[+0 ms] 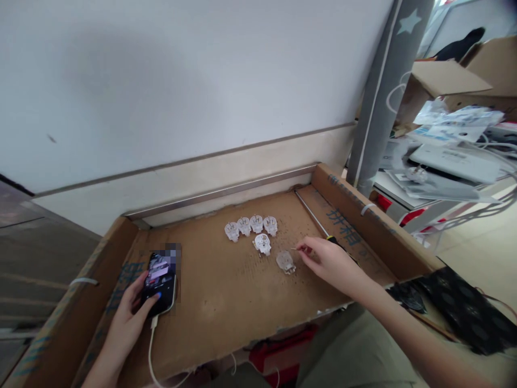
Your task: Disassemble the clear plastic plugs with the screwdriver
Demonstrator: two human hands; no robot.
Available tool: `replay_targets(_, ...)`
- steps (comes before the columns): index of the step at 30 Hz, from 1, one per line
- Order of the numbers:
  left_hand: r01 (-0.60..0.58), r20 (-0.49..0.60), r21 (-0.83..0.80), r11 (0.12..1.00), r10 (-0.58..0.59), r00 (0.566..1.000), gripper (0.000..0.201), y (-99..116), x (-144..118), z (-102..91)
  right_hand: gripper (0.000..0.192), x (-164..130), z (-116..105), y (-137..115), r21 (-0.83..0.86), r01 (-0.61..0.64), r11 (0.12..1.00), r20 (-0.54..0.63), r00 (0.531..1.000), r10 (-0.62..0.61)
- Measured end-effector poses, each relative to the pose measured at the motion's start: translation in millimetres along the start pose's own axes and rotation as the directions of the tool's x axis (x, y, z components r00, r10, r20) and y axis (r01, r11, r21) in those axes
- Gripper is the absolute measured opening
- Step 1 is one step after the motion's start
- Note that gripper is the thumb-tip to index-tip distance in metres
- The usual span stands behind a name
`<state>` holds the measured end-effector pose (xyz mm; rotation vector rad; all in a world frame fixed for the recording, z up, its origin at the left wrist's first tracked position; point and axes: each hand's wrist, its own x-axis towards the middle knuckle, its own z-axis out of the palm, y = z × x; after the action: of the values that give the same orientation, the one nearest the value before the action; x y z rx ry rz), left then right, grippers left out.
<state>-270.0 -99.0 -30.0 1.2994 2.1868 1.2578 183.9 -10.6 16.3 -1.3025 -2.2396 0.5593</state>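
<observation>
Right hand point(329, 261) is out over the cardboard bench point(226, 291), fingers pinched together on a tiny pin point(295, 249) that pokes out to the left of the fingertips. It's too small to say what it is exactly, maybe a little screw or metal bit. So that grip is clenched on the pin, not loose.

Just left of and slightly below those fingertips sits a clear plastic plug part point(285, 261), near the pin but not touching it as far as I can see. Another plug part point(263, 243) lies a bit further left and up, and behind that there's a row of four point(251, 226) lined up side by side toward the wall.

A screwdriver point(317, 218) lies along the right wall of the bench, its handle end passing right behind the right hand. Can't tell if the hand touches it.

Left hand point(131, 318) is well apart on the left side, wrapped around a phone point(159, 283) with the thumb on the screen. A white cable point(151, 350) runs from the phone's bottom toward the near edge. Phone rests on the cardboard.
</observation>
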Motion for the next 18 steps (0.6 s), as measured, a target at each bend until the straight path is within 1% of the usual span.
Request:
replay_targets(3,0.118,0.027,-0.102,0.988,-0.116,0.993,0.065,12.4,-1.6,-1.5,0.015,-7.0,-0.1,-25.3,0.064,0.004,0.998,-0.046,0.999,-0.001)
replay_targets(4,0.149,0.018,-0.118,0.982,-0.148,0.989,0.064,17.5,-2.8,-2.7,0.016,-9.5,0.3,-33.9,0.099,0.011,0.995,-0.063,0.998,-0.004)
replay_targets(6,0.163,-0.058,-0.089,0.983,-0.168,0.984,0.062,30.6,-8.0,-4.1,0.017,-14.7,3.2,-44.7,0.153,0.011,0.988,-0.09,0.996,0.003)
replay_targets(7,0.131,-0.115,-0.034,0.991,-0.134,0.984,0.06,39.7,-12.4,-2.9,0.017,-16.9,5.8,-45.8,0.167,0.001,0.986,-0.099,0.995,0.015)
replay_targets(8,0.071,-0.172,0.04,0.997,-0.063,0.983,0.059,50.8,-18.1,0.8,0.017,-18.6,9.0,-43.9,0.167,-0.013,0.986,-0.102,0.994,0.031)
replay_targets(9,-0.014,-0.208,0.134,0.991,0.042,0.977,0.058,64.3,-25.1,7.4,0.017,-19.6,12.5,-39.6,0.163,-0.031,0.986,-0.104,0.993,0.049)
replay_targets(10,-0.123,-0.188,0.205,0.971,0.163,0.969,0.055,80.1,-33.0,17.4,0.017,-19.9,15.9,-33.7,0.156,-0.048,0.987,-0.104,0.992,0.064)
replay_targets(11,-0.238,-0.106,0.217,0.947,0.266,0.958,0.051,97.9,-41.4,30.8,0.016,-19.5,18.9,-27.1,0.15,-0.059,0.987,-0.103,0.992,0.075)
replay_targets(12,-0.346,-0.001,0.228,0.91,0.355,0.935,0.047,116.9,-49.7,47.1,0.015,-18.4,21.1,-20.6,0.146,-0.066,0.987,-0.104,0.991,0.082)
replay_targets(13,-0.481,0.169,0.221,0.848,0.453,0.875,0.044,136.2,-57.0,65.5,0.015,-16.7,22.5,-14.8,0.144,-0.07,0.987,-0.104,0.991,0.085)
replay_targets(14,-0.593,0.351,0.187,0.783,0.51,0.785,0.042,154.6,-62.9,84.9,0.014,-14.7,23.1,-10.0,0.147,-0.071,0.987,-0.103,0.991,0.086)
replay_targets(15,-0.672,0.483,0.148,0.726,0.54,0.69,0.041,170.9,-66.8,104.2,0.014,-12.6,22.8,-6.3,0.155,-0.069,0.986,-0.1,0.991,0.085)
replay_targets(16,-0.717,0.569,0.12,0.686,0.545,0.616,0.04,184.2,-68.7,122.1,0.014,-10.7,21.9,-3.5,0.165,-0.066,0.984,-0.098,0.992,0.083)
replay_targets(17,-0.746,0.621,0.105,0.657,0.543,0.565,0.038,194.0,-68.8,137.5,0.015,-9.1,20.8,-1.5,0.176,-0.064,0.982,-0.099,0.992,0.082)
replay_targets(18,-0.764,0.641,0.104,0.637,0.544,0.541,0.036,200.0,-67.4,149.9,0.015,-8.1,19.5,0.0,0.187,-0.061,0.98,-0.101,0.992,0.081)
